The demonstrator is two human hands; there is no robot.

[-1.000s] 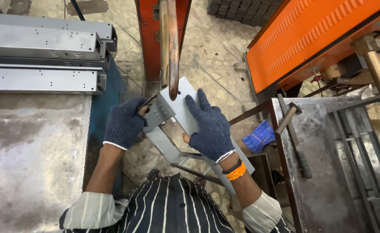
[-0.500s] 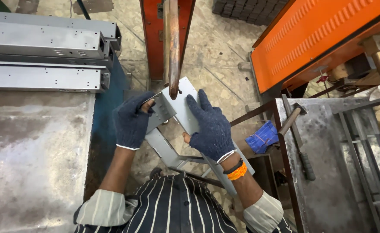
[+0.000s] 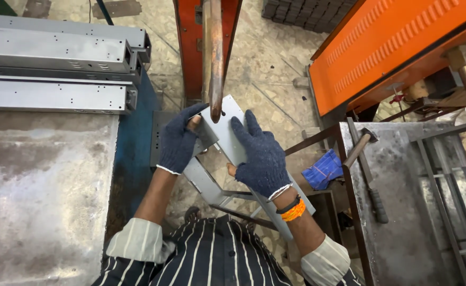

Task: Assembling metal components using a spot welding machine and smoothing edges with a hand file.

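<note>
So both gloved hands are on a bent grey sheet-metal bracket (image 3: 227, 127), held right under the copper electrode rod (image 3: 213, 58) of an orange machine. Left hand (image 3: 180, 143) pinches its left flap w/ fingers curled round the edge, right hand (image 3: 262, 156) lies flat on top, fingers spread. Hammer (image 3: 368, 169) sits on the steel table (image 3: 418, 222) to the right, blue cloth (image 3: 323, 169) nearby.

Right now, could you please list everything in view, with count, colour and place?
sheet metal part: one, grey, centre, held under the electrode
electrode rod: one, coppery brown, top centre, tip at the part
machine column: one, red-orange, behind the rod
metal channels: three or so, grey, stacked top left
steel table: one, grey, left
orange panel: one, top right
hammer: one, dark handle, right bench
cloth: one, blue, beside the right bench
left hand: dark blue glove, grip on the part's left edge
right hand: dark blue glove, flat on the part
</note>
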